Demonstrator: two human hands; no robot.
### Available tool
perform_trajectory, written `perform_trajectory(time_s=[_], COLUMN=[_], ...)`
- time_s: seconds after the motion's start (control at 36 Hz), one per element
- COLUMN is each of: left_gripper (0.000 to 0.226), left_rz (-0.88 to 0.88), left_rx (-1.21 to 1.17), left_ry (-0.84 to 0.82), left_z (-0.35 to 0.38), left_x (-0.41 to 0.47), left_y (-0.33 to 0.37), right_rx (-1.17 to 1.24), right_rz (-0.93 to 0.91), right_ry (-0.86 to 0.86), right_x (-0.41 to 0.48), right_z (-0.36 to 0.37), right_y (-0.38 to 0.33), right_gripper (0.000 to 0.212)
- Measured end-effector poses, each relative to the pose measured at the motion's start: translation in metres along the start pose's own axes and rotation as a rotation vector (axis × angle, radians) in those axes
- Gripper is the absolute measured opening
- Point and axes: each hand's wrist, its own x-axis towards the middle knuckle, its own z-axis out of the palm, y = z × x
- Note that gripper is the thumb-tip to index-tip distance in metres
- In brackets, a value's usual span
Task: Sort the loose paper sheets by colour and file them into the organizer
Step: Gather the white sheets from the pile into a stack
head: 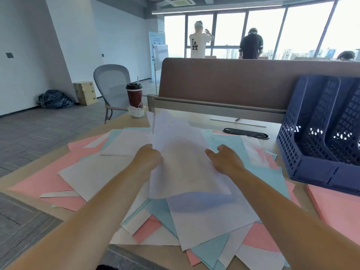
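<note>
The left hand (149,156) gripped the white sheets (175,137) by their left edge and held them tilted up at centre frame. The right hand (224,158) lay open at their right edge, fingers relaxed, grasping nothing. Under both, the loose pile (263,172) of pink, blue and white paper sprawled across the desk (272,145). The blue organizer (311,152) stood at the right edge, with a pink stack (341,207) just below it. A cup (134,94) sat upper left of the pile.

organizer (319,133) right of sheets (194,211), cup (134,95) behind
</note>
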Motion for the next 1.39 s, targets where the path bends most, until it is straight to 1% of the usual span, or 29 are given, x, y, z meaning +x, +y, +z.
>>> perform_trajectory(time_s=[0.06,0.14,0.17,0.22,0.25,0.33,0.39,0.42,0.47,0.53,0.58,0.67,0.72,0.75,0.81,0.83,0.89,0.94,0.97,1.0,1.08,1.14,1.19,1.25,1.31,1.33,1.39], left_gripper=[0.034,0.031,0.029,0.027,0.028,0.029,0.028,0.026,0.011,0.008,0.015,0.023,0.02,0.024,0.039,0.04,0.036,0.027,0.026,0.027,0.033,0.03,0.027,0.022,0.005,0.006,0.019], left_rz=[-0.01,-0.021,-0.025,-0.033,-0.04,-0.053,-0.064,-0.075,-0.104,-0.167,-0.213,-0.239,-0.255,-0.255,-0.251,-0.252,-0.251,-0.25,-0.248,-0.24,-0.227,-0.211,-0.197,-0.18,-0.122,-0.101,-0.077], left_rx=[-0.012,-0.023,-0.033,-0.056,-0.07,-0.123,-0.153,-0.168,-0.216,-0.293,-0.294,-0.258,-0.218,-0.203,-0.206,-0.206,-0.213,-0.216,-0.209,-0.199,-0.174,-0.151,-0.101,-0.05,0.019,0.047,0.103], left_ry=[-0.002,-0.002,0.003,-0.008,-0.016,-0.059,-0.059,-0.059,-0.063,-0.068,-0.074,-0.101,-0.094,-0.082,-0.081,-0.075,-0.075,-0.081,-0.087,-0.087,-0.088,-0.102,-0.108,-0.085,-0.07,-0.057,-0.053], left_z=[-0.016,-0.039,-0.046,-0.058,-0.065,-0.078,-0.088,-0.092,-0.099,-0.102,-0.106,-0.107,-0.105,-0.104,-0.1,-0.098,-0.094,-0.089,-0.086,-0.083,-0.073,-0.065,-0.055,-0.045,-0.036,-0.032,-0.025], left_x=[-0.004,-0.012,-0.015,-0.021,-0.026,-0.031,-0.033,-0.034,-0.037,-0.039,-0.042,-0.042,-0.046,-0.046,-0.045,-0.046,-0.048,-0.05,-0.052,-0.052,-0.058,-0.062,-0.066,-0.071,-0.078,-0.083,-0.09], left_y=[-0.004,-0.007,-0.008,-0.009,-0.008,-0.011,-0.012,-0.014,-0.017,-0.021,-0.023,-0.028,-0.029,-0.029,-0.031,-0.031,-0.031,-0.029,-0.028,-0.028,-0.026,-0.025,-0.025,-0.024,-0.021,-0.019,-0.018], right_rx=[0.027,0.095,0.118,0.183,0.218,0.316,0.4,0.431,0.454,0.449,0.402,0.288,0.281,0.318,0.437,0.488,0.575,0.602,0.574,0.507,0.203,0.037,-0.072,-0.12,-0.109,-0.091,-0.064], right_rz=[-0.014,-0.019,-0.023,-0.024,-0.021,0.01,0.046,0.053,0.065,0.064,0.048,0.008,0.015,0.034,0.091,0.119,0.16,0.177,0.159,0.125,0.023,0.018,0.027,0.023,0.018,0.022,0.045], right_ry=[-0.012,-0.05,-0.055,-0.056,-0.055,-0.052,-0.084,-0.11,-0.156,-0.168,-0.16,-0.159,-0.149,-0.144,-0.155,-0.165,-0.19,-0.192,-0.176,-0.144,-0.044,-0.035,-0.064,-0.08,-0.062,-0.056,-0.065], right_x=[-0.004,-0.01,-0.01,-0.013,-0.015,-0.02,-0.022,-0.024,-0.025,-0.027,-0.029,-0.028,-0.025,-0.024,-0.024,-0.024,-0.027,-0.029,-0.031,-0.033,-0.043,-0.051,-0.058,-0.065,-0.071,-0.072,-0.074], right_z=[0.003,0.008,0.011,0.015,0.018,0.019,0.021,0.023,0.029,0.038,0.047,0.056,0.058,0.058,0.056,0.053,0.046,0.039,0.035,0.032,0.018,0.011,0.005,-0.001,-0.006,-0.008,-0.011], right_y=[-0.008,-0.023,-0.028,-0.036,-0.041,-0.053,-0.06,-0.063,-0.068,-0.072,-0.076,-0.077,-0.077,-0.076,-0.074,-0.072,-0.066,-0.057,-0.053,-0.048,-0.032,-0.022,-0.014,-0.009,-0.006,-0.005,-0.003], right_gripper=[0.06,0.052,0.047,0.029,0.025,0.031,0.033,0.033,0.034,0.031,0.03,0.035,0.034,0.035,0.038,0.039,0.033,0.022,0.019,0.02,0.032,0.031,0.03,0.027,0.026,0.026,0.028])
